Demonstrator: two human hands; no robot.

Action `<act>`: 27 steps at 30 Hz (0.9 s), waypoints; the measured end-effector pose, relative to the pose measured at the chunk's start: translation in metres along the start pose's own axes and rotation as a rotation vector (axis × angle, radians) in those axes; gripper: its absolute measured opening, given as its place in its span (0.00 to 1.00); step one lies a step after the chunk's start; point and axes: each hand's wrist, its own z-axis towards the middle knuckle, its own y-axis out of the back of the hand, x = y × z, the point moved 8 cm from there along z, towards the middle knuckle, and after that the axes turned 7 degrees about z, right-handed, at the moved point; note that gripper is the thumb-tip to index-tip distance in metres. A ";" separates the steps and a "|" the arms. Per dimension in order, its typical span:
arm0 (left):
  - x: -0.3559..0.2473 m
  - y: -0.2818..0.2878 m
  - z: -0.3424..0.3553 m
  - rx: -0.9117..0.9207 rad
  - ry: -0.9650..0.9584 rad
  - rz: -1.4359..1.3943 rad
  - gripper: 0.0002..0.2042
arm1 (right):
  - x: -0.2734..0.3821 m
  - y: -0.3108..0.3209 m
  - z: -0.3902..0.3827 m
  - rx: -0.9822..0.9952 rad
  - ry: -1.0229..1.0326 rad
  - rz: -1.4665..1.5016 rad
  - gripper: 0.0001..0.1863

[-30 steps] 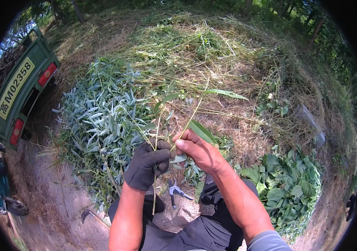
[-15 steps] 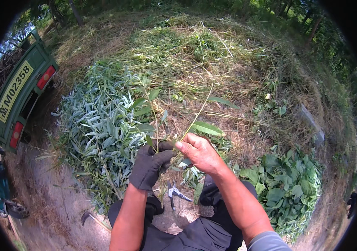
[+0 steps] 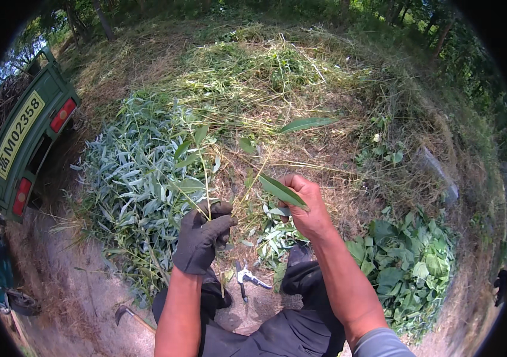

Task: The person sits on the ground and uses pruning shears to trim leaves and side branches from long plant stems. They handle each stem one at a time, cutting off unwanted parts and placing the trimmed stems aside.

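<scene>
My left hand (image 3: 201,235), in a dark glove, is closed around a thin leafy twig (image 3: 207,178) standing nearly upright. A second, yellowish stem (image 3: 252,181) slants up right from beside its fingers, bearing a long green leaf (image 3: 283,191). My bare right hand (image 3: 308,208) is a little to the right, behind that leaf. Its fingers are curled, with a small greyish leaf (image 3: 279,211) at the tips; the leaf in front partly hides them. On the ground between my feet lie pruning shears (image 3: 247,276) with a white-and-dark body.
A heap of cut leafy branches (image 3: 140,160) lies to the left, a pile of broad green leaves (image 3: 414,256) at the lower right. A sickle (image 3: 134,318) rests at lower left. A green truck bed (image 3: 30,143) stands far left. Cut grass (image 3: 235,65) covers the ground ahead.
My right hand has moved away from my left, to the right, off the slanting stem. My left hand has shifted slightly left and down with its twig.
</scene>
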 end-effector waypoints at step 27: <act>0.014 0.001 0.003 -0.029 0.032 0.204 0.13 | -0.002 -0.013 0.002 0.151 0.117 -0.873 0.07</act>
